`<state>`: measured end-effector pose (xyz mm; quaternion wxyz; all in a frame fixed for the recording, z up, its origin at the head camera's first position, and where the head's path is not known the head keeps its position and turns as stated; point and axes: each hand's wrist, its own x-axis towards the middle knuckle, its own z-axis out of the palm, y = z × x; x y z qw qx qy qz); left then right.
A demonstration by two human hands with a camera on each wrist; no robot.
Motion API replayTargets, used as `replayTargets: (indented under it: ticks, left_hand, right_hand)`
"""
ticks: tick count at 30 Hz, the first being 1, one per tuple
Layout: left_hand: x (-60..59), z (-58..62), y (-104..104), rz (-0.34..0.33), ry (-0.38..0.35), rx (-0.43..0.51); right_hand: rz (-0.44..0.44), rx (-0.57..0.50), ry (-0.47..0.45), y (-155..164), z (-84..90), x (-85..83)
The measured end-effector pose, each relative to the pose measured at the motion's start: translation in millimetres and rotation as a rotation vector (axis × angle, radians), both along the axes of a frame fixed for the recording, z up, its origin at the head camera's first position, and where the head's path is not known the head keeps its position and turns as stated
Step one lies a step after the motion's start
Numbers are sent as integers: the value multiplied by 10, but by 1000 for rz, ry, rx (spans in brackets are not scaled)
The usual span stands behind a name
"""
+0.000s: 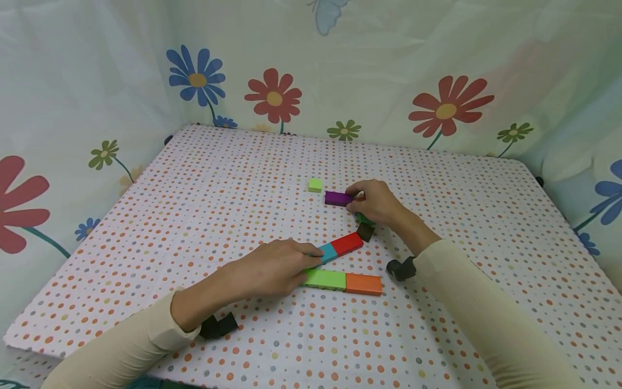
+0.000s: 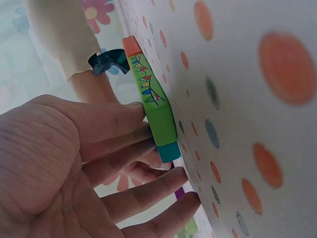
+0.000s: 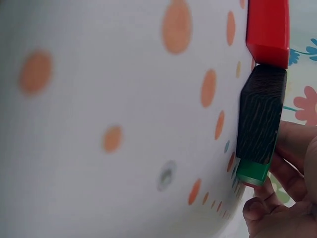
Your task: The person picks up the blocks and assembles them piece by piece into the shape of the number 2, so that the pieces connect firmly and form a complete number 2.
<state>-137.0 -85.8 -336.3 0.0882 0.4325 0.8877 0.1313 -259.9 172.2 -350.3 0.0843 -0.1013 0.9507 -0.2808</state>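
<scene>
My left hand [image 1: 277, 267] is at the left ends of two rows of blocks. Its thumb presses the side of a light-green block [image 2: 156, 99] printed with bunting, with fingers on the far side by a blue block [image 1: 326, 253]. A red block [image 1: 347, 244] continues the blue one; an orange block [image 1: 363, 284] abuts the light-green one. Farther back, my right hand [image 1: 376, 202] pinches the right end of a purple block [image 1: 336, 199]. Beneath that hand lie a dark green block [image 3: 253, 171] and a black grained block [image 3: 262, 114], which meets the red one.
A small light-green block [image 1: 315, 185] sits just behind the purple one. The blocks lie on a dotted cloth [image 1: 233, 194] over the table. Flowered curtains [image 1: 369, 65] hang behind and at both sides. A dark device [image 1: 402, 268] is worn on the right wrist.
</scene>
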Motion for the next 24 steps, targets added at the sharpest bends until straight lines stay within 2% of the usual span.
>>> replayTargets:
  ticks: [12, 17, 24]
  left_hand:
    - [3, 7, -2, -3, 9, -4]
    - [6, 8, -5, -5, 1, 0]
    - [7, 10, -8, -7, -8, -2]
  right_hand:
    - [10, -41, 16, -3, -4, 39]
    - [-22, -55, 22, -24, 2, 76]
    - [-52, -20, 136, -11, 8, 169]
